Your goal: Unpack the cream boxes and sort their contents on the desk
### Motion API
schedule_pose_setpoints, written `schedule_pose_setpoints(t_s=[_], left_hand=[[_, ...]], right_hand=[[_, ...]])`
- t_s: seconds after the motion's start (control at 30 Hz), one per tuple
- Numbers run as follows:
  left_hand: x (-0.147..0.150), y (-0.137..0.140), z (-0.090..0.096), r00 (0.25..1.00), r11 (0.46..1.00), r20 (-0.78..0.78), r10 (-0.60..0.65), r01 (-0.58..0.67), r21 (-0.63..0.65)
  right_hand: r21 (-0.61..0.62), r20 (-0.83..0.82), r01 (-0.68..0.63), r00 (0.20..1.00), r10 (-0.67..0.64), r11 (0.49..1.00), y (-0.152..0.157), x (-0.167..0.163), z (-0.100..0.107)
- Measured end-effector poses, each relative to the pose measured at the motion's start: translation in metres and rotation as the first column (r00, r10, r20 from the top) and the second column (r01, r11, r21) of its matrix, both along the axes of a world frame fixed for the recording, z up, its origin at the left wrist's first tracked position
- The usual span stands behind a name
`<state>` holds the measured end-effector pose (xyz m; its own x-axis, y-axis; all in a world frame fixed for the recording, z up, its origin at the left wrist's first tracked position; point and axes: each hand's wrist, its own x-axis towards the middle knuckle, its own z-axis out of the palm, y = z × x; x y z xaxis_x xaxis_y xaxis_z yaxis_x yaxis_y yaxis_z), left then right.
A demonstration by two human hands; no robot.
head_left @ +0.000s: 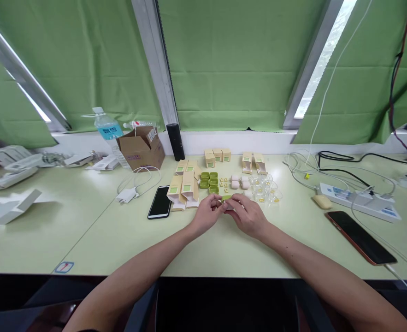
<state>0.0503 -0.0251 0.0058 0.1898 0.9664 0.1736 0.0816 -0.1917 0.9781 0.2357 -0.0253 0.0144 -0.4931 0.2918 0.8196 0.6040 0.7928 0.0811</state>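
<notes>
My left hand (206,213) and my right hand (249,215) meet over the table, fingers pinched from both sides around a small green square cup (226,198). Something pale shows beneath the cup, partly hidden by my fingers. Just beyond my hands, several matching green cups (204,183) stand in rows. To their right lie several tiny yellow pieces (221,185), pinkish-white blocks (235,184) and clear plastic cups (259,197). Beige cartons with green labels (187,186) lie close to my left hand, some with open ends.
A black phone (159,202) lies left of the cartons, near a white charger (126,195). Behind stand a cardboard box (143,150), a black cylinder (175,142) and more small cartons (217,156). Rightward are a power strip (358,203), tangled cables and another phone (360,236).
</notes>
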Motion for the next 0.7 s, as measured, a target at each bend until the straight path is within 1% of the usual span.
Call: schedule_pose_setpoints(t_s=[0.1,0.2,0.4,0.53,0.7], left_hand=[[-0.001,-0.001,0.0,0.998,0.998,0.027,-0.063,0.064,-0.015],[-0.003,-0.003,0.003,0.997,0.997,-0.025,-0.079,0.079,0.009],[-0.005,-0.006,0.012,0.983,0.995,-0.185,-0.009,0.027,0.094],[-0.005,-0.008,0.015,0.95,0.985,-0.306,0.069,-0.016,0.17],[-0.006,-0.011,0.017,0.917,0.982,-0.389,0.087,-0.012,0.19]], right_hand=[[-0.022,0.019,0.014,1.0,-0.014,1.0,0.001,0.003,0.002],[-0.054,0.028,0.011,1.0,-0.01,0.998,0.002,0.005,0.002],[-0.117,0.011,-0.019,1.0,0.021,0.993,0.002,0.004,-0.002],[-0.17,0.015,-0.045,0.999,0.049,0.984,0.001,0.003,-0.003],[-0.175,0.007,-0.042,0.999,0.044,0.984,0.001,0.004,-0.005]])
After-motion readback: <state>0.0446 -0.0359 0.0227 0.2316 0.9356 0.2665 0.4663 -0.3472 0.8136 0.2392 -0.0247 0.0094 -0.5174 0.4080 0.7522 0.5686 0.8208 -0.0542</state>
